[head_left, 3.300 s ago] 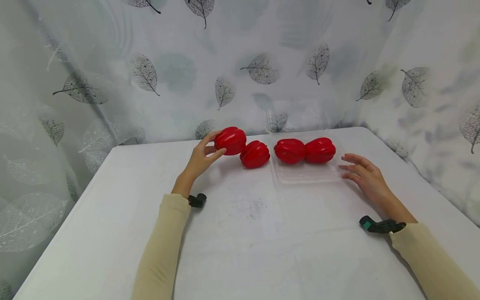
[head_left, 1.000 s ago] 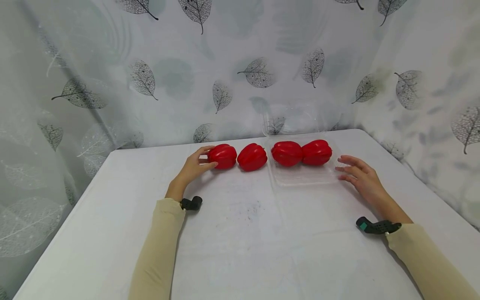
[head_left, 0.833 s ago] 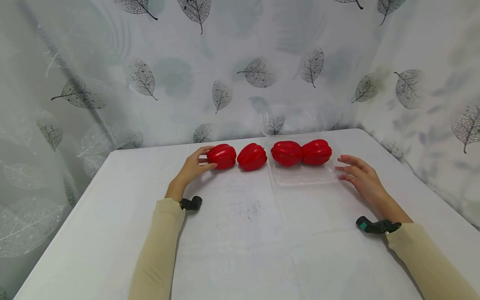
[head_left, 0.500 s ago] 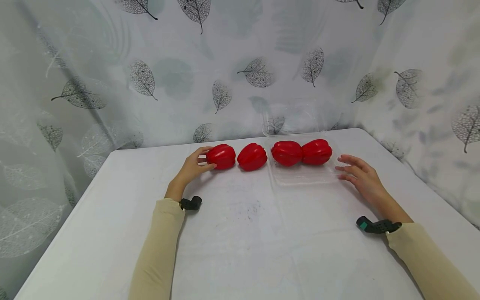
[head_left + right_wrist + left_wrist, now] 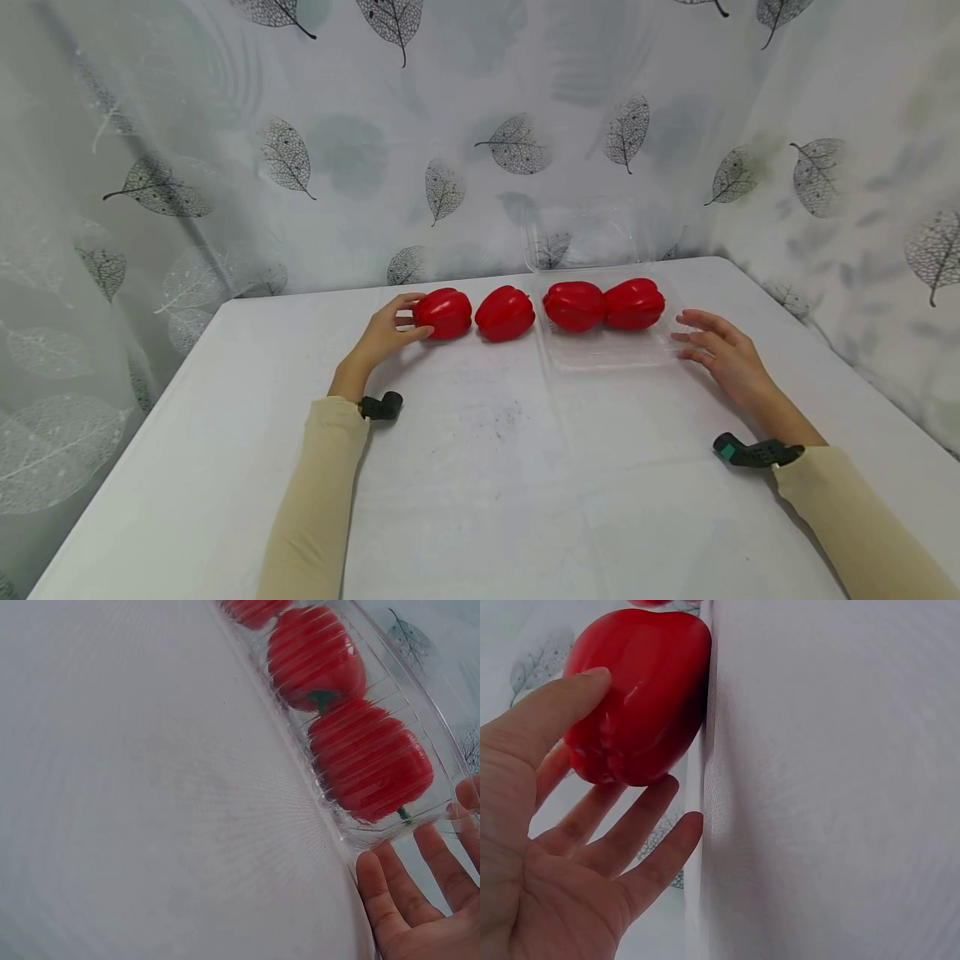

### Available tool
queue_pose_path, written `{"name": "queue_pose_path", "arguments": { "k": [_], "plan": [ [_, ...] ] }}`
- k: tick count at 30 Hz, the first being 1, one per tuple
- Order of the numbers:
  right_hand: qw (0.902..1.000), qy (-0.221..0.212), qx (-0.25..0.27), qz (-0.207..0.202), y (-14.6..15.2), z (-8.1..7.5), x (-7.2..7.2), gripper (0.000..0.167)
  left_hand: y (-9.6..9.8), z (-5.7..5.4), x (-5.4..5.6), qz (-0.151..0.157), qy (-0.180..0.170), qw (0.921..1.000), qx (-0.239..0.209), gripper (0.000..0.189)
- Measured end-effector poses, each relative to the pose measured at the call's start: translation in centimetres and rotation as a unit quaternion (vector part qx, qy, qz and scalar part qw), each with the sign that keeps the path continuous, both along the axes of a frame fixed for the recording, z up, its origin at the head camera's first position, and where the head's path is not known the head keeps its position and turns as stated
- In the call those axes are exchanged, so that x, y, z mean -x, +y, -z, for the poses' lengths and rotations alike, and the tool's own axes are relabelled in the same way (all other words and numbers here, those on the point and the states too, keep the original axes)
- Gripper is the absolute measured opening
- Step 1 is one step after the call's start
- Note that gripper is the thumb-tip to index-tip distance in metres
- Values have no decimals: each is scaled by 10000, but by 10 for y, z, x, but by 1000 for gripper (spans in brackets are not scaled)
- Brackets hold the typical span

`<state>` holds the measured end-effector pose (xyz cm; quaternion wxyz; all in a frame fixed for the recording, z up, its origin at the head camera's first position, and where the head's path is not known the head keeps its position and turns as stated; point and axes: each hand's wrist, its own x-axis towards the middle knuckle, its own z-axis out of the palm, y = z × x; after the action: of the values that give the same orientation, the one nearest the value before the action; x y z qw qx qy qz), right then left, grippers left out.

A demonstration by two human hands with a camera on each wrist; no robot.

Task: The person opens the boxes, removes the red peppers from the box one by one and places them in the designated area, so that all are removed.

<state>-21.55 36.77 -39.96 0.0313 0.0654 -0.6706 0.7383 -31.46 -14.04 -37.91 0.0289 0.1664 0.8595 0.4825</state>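
My left hand [image 5: 382, 335] pinches a red bell pepper [image 5: 446, 313] at its left end, thumb on the near side and index finger behind, as the left wrist view shows; the other fingers spread apart below. The pepper sits on the white table. To its right lies another red bell pepper [image 5: 505, 314], just left of a clear plastic container [image 5: 611, 358]. Two more red bell peppers, the left one [image 5: 573, 306] and the right one [image 5: 634, 303], lie side by side inside. My right hand [image 5: 729, 354] stays at the container's right end, fingers loosely spread, fingertips [image 5: 369, 864] right at its wall.
The container's clear lid [image 5: 588, 236] stands raised at the back, against a leaf-patterned curtain [image 5: 337, 175]. The table [image 5: 480, 483] ends along that curtain. A dark band with a camera is on each wrist.
My left hand has lowered the bell pepper from the air onto the table, left of the loose one. During the last second both hands have stayed almost still.
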Motion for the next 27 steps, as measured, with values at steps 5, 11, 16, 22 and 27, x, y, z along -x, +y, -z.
{"name": "queue_pose_path", "arguments": {
  "k": [5,11,16,22,27],
  "plan": [
    [10000,40,26,-50,0,0,0,40,0,0,-1,-90,-50,9999,126,63],
    [9999,39,-106,41,-2,-3,-1,39,0,1,-1,-123,-16,9997,202,63],
    [9999,34,-108,41,-3,-3,-1,40,-1,1,-1,-134,7,9997,202,62],
    [9999,20,126,-37,-2,-2,-1,37,0,0,0,-144,-44,9999,78,60],
    [9999,46,112,-41,-1,-1,-1,38,0,0,1,-165,-46,9998,71,60]
  ]
}}
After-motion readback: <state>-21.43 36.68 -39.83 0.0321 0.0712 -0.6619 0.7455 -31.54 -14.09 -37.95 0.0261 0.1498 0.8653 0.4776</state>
